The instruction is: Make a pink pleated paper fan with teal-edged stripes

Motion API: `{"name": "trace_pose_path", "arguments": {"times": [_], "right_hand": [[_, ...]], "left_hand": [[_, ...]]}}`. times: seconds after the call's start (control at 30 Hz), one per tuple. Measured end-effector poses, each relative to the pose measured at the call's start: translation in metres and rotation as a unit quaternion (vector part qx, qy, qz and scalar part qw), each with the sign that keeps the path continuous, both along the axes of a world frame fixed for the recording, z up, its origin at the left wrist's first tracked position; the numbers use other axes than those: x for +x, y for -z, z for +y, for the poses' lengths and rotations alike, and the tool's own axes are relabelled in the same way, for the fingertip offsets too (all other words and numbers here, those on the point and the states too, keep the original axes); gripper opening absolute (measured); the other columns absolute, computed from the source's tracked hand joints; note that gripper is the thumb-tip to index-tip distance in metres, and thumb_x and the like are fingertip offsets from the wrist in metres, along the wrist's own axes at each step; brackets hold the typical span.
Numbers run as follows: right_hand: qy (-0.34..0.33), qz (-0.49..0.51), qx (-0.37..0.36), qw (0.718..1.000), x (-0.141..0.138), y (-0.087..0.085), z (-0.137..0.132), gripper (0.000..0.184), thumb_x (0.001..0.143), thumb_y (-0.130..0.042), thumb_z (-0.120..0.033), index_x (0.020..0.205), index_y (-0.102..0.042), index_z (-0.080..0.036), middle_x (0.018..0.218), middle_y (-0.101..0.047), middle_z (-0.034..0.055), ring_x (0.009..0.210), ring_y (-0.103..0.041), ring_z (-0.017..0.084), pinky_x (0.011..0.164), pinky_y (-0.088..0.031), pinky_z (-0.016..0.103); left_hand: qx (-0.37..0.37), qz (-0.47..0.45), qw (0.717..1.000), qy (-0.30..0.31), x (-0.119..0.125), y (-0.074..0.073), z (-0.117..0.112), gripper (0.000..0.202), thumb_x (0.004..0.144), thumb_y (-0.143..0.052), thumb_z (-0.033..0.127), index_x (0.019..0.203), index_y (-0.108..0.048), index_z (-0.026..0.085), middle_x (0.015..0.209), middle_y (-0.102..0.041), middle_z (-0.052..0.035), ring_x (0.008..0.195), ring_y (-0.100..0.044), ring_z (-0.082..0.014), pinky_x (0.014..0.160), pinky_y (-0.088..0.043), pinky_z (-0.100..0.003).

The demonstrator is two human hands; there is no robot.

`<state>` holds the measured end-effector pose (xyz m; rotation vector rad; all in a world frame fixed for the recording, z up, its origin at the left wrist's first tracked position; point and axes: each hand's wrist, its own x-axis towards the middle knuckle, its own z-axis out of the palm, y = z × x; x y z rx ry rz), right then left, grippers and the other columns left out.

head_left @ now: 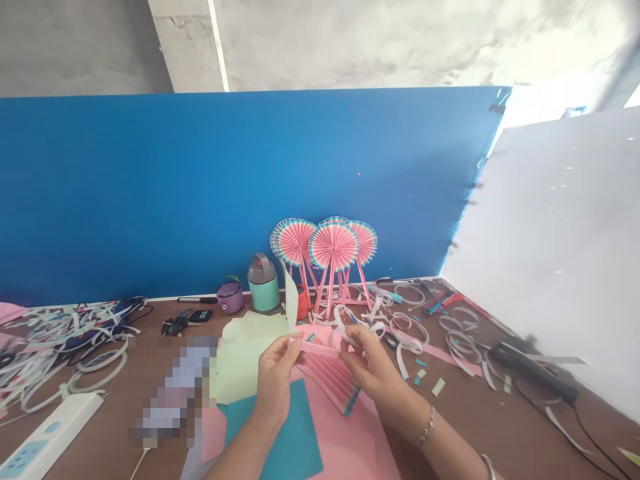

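Observation:
My left hand point(275, 377) and my right hand point(367, 363) both pinch a pink accordion-pleated paper strip point(325, 367) with a teal edge, held just above the brown table point(500, 427). The left fingers grip its left end, the right fingers its right end near a curl of white tape backing point(345, 320). Below the hands lie a teal paper sheet point(295, 433), pink sheets point(350, 440) and light green sheets point(245, 353).
Three finished pink paper fans point(330, 247) on sticks lean against the blue partition point(225, 193). A green jar point(263, 283), a purple pot point(230, 297), a power strip point(45, 437), a black glue gun point(530, 370) and several tape rings point(75, 347) lie around.

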<state>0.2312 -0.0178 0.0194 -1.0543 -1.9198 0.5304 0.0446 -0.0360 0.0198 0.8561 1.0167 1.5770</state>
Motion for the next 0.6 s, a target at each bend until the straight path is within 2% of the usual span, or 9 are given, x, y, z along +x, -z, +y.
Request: {"name": "trace_pose_path", "arguments": {"times": [0.17, 0.27, 0.37, 0.43, 0.5, 0.6], "right_hand": [[0.071, -0.077, 0.019, 0.994, 0.006, -0.017, 0.0, 0.013, 0.084, -0.045, -0.023, 0.096, -0.051, -0.023, 0.081, -0.059, 0.0017, 0.072, -0.049, 0.019, 0.071, -0.039, 0.032], [0.145, -0.102, 0.079, 0.981, 0.01, -0.023, 0.001, 0.013, 0.088, -0.041, -0.023, 0.094, -0.052, -0.022, 0.089, -0.06, 0.0038, 0.079, -0.052, 0.019, 0.074, -0.035, 0.034], [0.217, -0.116, 0.166, 0.955, 0.013, -0.023, 0.004, 0.019, 0.09, -0.035, -0.018, 0.09, -0.054, -0.021, 0.099, -0.056, 0.0075, 0.09, -0.053, 0.022, 0.075, -0.031, 0.036], [0.239, -0.127, 0.201, 0.941, 0.013, -0.023, 0.003, 0.018, 0.09, -0.038, -0.019, 0.088, -0.056, -0.021, 0.102, -0.052, 0.0096, 0.09, -0.051, 0.023, 0.072, -0.031, 0.035], [0.217, -0.143, 0.201, 0.945, 0.01, -0.024, -0.001, 0.017, 0.089, -0.04, -0.019, 0.086, -0.057, -0.021, 0.096, -0.051, 0.0091, 0.08, -0.05, 0.021, 0.069, -0.031, 0.034], [0.122, -0.178, 0.172, 0.961, -0.003, -0.025, -0.011, 0.018, 0.088, -0.039, -0.018, 0.081, -0.055, -0.021, 0.082, -0.049, 0.0053, 0.069, -0.046, 0.018, 0.065, -0.031, 0.032]], "left_hand": [[-0.028, 0.003, 0.999, 0.037, -0.001, 0.001, 0.002, 0.034, 0.068, -0.073, 0.04, 0.089, -0.07, 0.013, 0.068, -0.069, -0.0046, 0.07, -0.065, -0.016, 0.069, -0.05, -0.026], [-0.05, 0.004, 0.999, 0.004, 0.0, 0.001, 0.003, 0.037, 0.064, -0.075, 0.039, 0.089, -0.071, 0.013, 0.072, -0.071, -0.0056, 0.073, -0.067, -0.0179, 0.07, -0.053, -0.027], [-0.045, -0.004, 0.999, -0.029, 0.002, 0.001, 0.003, 0.037, 0.064, -0.075, 0.039, 0.091, -0.071, 0.013, 0.081, -0.073, -0.007, 0.079, -0.068, -0.0194, 0.076, -0.054, -0.03], [-0.037, -0.004, 0.999, -0.035, 0.004, 0.001, 0.001, 0.037, 0.065, -0.074, 0.038, 0.093, -0.072, 0.013, 0.089, -0.073, -0.0082, 0.082, -0.068, -0.02, 0.08, -0.054, -0.032], [-0.037, -0.001, 0.999, -0.037, 0.006, 0.002, 0.0, 0.037, 0.065, -0.074, 0.037, 0.094, -0.072, 0.014, 0.094, -0.073, -0.0087, 0.082, -0.068, -0.0208, 0.081, -0.054, -0.034], [-0.041, 0.012, 0.998, -0.041, 0.008, 0.007, 0.0, 0.038, 0.066, -0.074, 0.037, 0.097, -0.072, 0.015, 0.095, -0.073, -0.0084, 0.082, -0.069, -0.0228, 0.083, -0.054, -0.038]]}}
